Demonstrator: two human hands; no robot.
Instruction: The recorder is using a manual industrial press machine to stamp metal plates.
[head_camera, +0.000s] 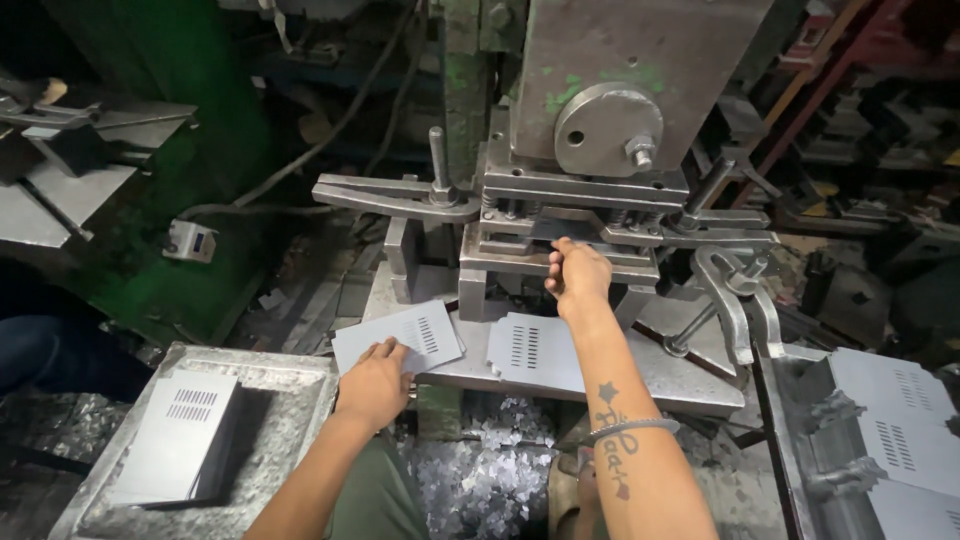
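Resting flat, fingers spread, the left hand (376, 380) presses on the near edge of a grey metal sheet (398, 340) with a block of punched slots; sheet lies on the press bed (660, 375), tilted, its near corner overhanging the front edge. Right hand (578, 274) reaches up into the gap under the press head (600, 90), fingers curled at the die (520, 255); cannot tell whether they pinch anything there. Just below that hand a second slotted sheet (530, 350) lies on the bed, apart from the first. Right forearm carries a tattoo and a thin wristband (630, 428).

Outward: a tray (290, 400) at lower left holds a stack of slotted sheets (178, 435). More slotted sheets (895, 440) lie at lower right, beside a curved clamp handle (730, 300). Metal scraps (490, 470) litter the floor beneath the bed. A small grey box (189, 240) on a cable hangs at the green machine frame on the left.
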